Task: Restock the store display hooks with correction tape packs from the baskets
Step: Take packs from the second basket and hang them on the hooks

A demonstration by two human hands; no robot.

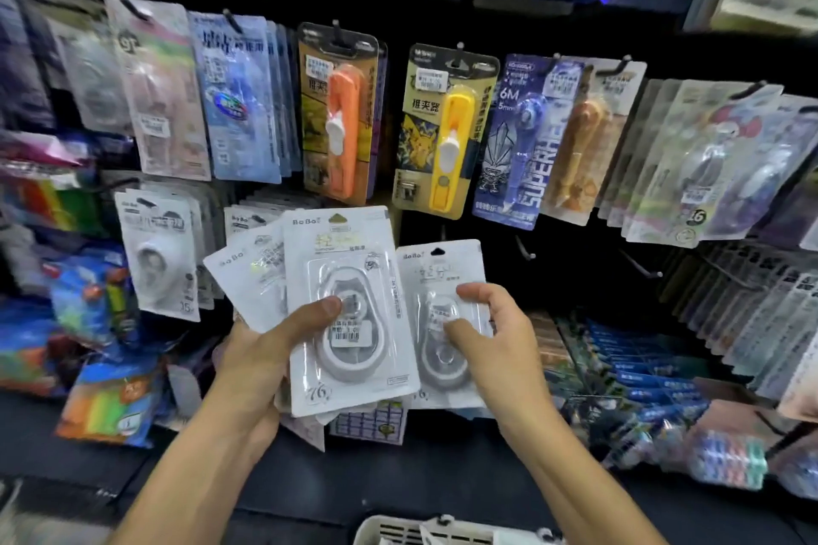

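Observation:
My left hand [270, 350] grips a fanned stack of white correction tape packs [341, 261], thumb pressed on the front pack's blister. My right hand [491, 336] pinches a single white correction tape pack [436, 274] just to the right of the stack, thumb and fingers on its blister. Both are held in front of the dark display wall. Two bare hooks [524, 250] [642, 266] stick out to the right of the single pack. More white packs of the same kind [161, 252] hang at the left.
Clip pushers in orange [343, 115] and yellow [447, 133] packs hang above, with pen packs [522, 142] to their right. Rows of stationery fill the lower right [655, 372]. A white basket's rim [425, 529] shows at the bottom edge.

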